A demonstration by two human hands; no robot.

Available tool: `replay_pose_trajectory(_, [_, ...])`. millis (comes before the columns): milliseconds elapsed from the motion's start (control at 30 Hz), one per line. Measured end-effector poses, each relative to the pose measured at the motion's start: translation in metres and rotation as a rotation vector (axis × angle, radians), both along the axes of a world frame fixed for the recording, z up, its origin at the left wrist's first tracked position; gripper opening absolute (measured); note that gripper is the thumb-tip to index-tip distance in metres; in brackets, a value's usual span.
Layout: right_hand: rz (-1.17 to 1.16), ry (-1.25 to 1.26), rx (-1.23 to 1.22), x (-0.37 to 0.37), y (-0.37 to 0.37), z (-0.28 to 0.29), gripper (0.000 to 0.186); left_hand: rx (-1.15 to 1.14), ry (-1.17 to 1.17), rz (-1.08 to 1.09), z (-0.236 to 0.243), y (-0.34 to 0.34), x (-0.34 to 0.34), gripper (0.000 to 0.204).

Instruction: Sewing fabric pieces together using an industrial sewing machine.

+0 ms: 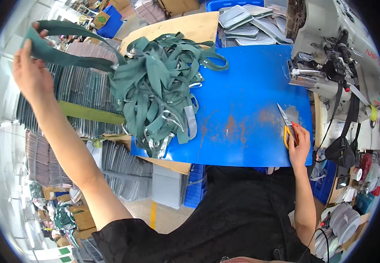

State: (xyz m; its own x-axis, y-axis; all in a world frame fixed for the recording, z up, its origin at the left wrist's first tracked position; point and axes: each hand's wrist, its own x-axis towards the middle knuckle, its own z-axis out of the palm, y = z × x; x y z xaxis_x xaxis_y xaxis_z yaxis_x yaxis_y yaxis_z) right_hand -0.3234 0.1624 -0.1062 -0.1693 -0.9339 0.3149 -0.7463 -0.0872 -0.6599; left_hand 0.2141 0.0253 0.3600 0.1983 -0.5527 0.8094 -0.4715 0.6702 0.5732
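Observation:
My left hand (pixel 34 72) is raised at the far left, its fingers closed on a dark green fabric strap (pixel 73 59). From there the strap runs in a long loop back to a tangled heap of green straps (pixel 155 83) on the left of the blue tabletop (pixel 242 83). White and silvery bits show among the heap. Close to the table's right front edge, my right hand (pixel 300 147) is curled around the orange and yellow handles of a pair of scissors (pixel 286 131). Their pointed blades face away from me and lie over the blue surface.
An industrial sewing machine (pixel 330 48) stands at the right. Behind the table, a blue crate (pixel 229 5) carries grey-green flat pieces (pixel 253 24). Tall stacks of flat panels (pixel 87 83) rise at the left, crossed by an olive band (pixel 91 112). Brownish smudges mark the tabletop.

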Motion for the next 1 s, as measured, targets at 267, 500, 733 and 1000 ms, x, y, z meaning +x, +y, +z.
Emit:
replay_pose_trajectory(267, [0.386, -0.458, -0.166, 0.081, 0.003, 0.112, 0.071, 0.673, -0.031, -0.431, -0.191, 0.059, -0.194, 0.03])
replay_pose_trajectory(500, [0.347, -0.975, 0.216, 0.112, -0.007, 0.094, 0.075, 0.931, 1.012, -0.644, -0.328, 0.028, -0.274, 0.043])
replay_pose_trajectory(733, [0.364, -1.0, 0.26, 0.082, 0.004, 0.061, 0.054, 0.73, 0.184, -0.355, -0.293, -0.029, -0.167, 0.026])
replay_pose_trajectory(1000, [0.378, -1.407, 0.523, 0.052, 0.0, 0.073, 0.061, 0.11, -1.037, 1.415, 0.006, 0.035, 0.094, 0.048])
